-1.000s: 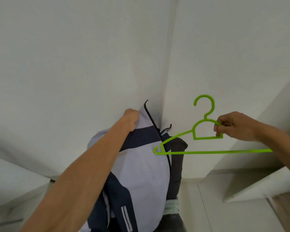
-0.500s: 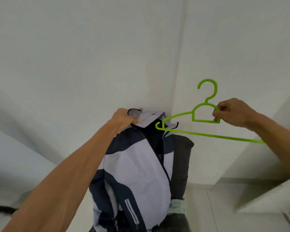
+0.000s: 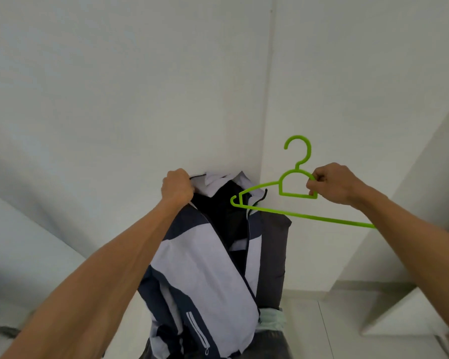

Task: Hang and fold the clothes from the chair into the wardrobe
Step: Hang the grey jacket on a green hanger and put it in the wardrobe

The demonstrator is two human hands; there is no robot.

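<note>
A navy and pale-lilac jacket [image 3: 208, 270] hangs in the air in front of me, its zip open and dark lining showing. My left hand [image 3: 176, 189] grips it at the collar, on the left side. My right hand [image 3: 333, 183] holds a lime-green plastic hanger [image 3: 294, 195] by the loop under its hook. The hanger's left tip sits at the jacket's open neck, just inside the right collar edge. Its right end is hidden behind my right forearm.
Behind the jacket stands a dark grey chair back [image 3: 275, 255] with pale green cloth [image 3: 271, 320] and dark fabric at its base. White walls meet in a corner behind. A white wardrobe panel [image 3: 410, 229] and a white shelf [image 3: 399, 314] are at right.
The jacket has turned open-front toward me and my left hand has shifted on the collar. The hanger's left tip has moved from beside the jacket into its neck opening.
</note>
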